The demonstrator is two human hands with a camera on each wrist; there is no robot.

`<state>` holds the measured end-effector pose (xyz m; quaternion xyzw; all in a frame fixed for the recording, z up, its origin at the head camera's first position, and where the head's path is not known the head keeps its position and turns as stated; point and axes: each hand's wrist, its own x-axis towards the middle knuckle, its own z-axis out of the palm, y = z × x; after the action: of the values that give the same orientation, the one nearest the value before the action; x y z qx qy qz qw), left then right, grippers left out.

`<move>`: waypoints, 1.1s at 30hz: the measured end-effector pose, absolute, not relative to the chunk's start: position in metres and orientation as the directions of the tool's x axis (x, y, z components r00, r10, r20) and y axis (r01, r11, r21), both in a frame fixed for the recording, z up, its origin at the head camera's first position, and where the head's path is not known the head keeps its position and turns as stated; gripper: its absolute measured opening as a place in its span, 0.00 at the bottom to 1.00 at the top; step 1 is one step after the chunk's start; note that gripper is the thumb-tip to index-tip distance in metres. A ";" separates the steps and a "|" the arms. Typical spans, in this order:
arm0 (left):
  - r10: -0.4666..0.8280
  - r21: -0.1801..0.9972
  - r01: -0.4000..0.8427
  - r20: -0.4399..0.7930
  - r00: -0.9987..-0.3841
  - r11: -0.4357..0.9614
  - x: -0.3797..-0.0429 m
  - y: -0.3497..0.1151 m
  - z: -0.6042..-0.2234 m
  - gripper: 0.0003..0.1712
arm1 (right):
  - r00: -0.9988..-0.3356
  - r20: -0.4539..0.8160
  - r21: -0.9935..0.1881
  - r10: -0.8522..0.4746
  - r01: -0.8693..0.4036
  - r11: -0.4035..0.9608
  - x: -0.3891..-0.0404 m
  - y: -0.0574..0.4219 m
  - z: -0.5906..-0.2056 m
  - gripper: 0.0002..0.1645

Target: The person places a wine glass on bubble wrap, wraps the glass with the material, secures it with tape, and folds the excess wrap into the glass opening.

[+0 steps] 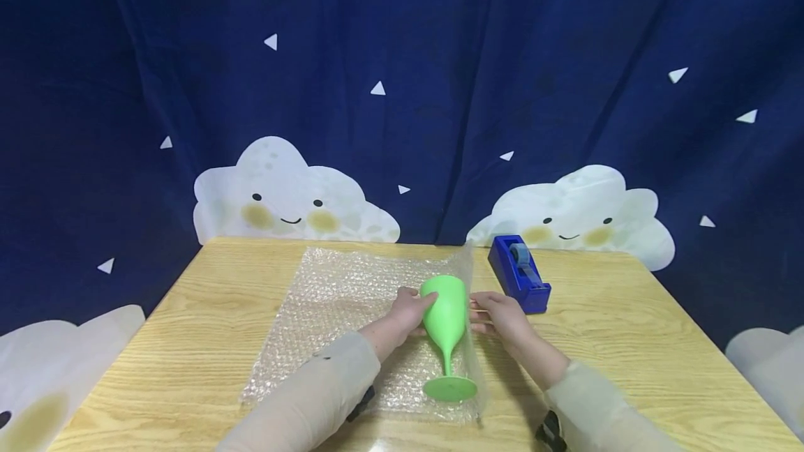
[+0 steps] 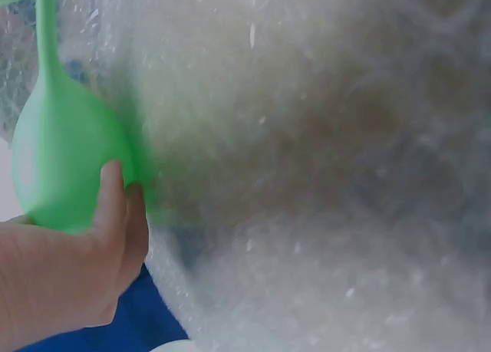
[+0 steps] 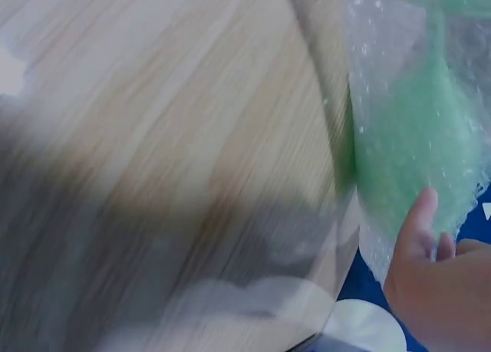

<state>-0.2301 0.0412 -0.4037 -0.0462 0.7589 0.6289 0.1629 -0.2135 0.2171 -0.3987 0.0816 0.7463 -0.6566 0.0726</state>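
A light green goblet [image 1: 444, 316] lies tilted over a sheet of bubble wrap [image 1: 339, 312], its round foot toward the person. My left hand [image 1: 408, 312] grips the goblet's bowl from the left, thumb on top. In the left wrist view that hand [image 2: 77, 268] holds the bowl near its rim. The wrap's right edge stands raised along the goblet's right side. My right hand [image 1: 502, 316] touches this raised edge from outside, fingers extended toward the bowl. In the right wrist view the goblet [image 3: 418, 145] shows through the wrap, with the right hand [image 3: 445, 283] against it.
A blue tape dispenser [image 1: 518, 274] with a roll of clear tape stands at the back right of the wooden table [image 1: 628, 340]. Behind the table hangs a dark blue curtain [image 1: 326, 89] printed with clouds and white triangles.
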 end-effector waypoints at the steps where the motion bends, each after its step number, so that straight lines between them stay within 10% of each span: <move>1: 0.135 0.933 -0.282 -0.316 -0.939 0.224 -0.230 0.042 -0.403 0.39 | -0.977 -0.208 -0.968 0.044 0.213 0.133 -0.214 0.215 -0.400 0.21; 17: 0.080 0.875 -0.367 -0.410 -0.909 0.315 -0.234 0.050 -0.393 0.63 | -0.965 -0.254 -0.966 -0.059 0.250 0.063 -0.227 0.206 -0.411 0.02; 33: 0.042 0.871 -0.320 -0.361 -0.932 0.372 -0.237 0.042 -0.393 0.54 | -0.949 -0.299 -0.953 -0.102 0.292 0.078 -0.231 0.197 -0.404 0.04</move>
<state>-0.2370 0.0416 -0.3929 -0.0857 0.8120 0.5537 0.1636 -0.2307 0.1970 -0.4043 0.0662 0.7196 -0.6757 0.1459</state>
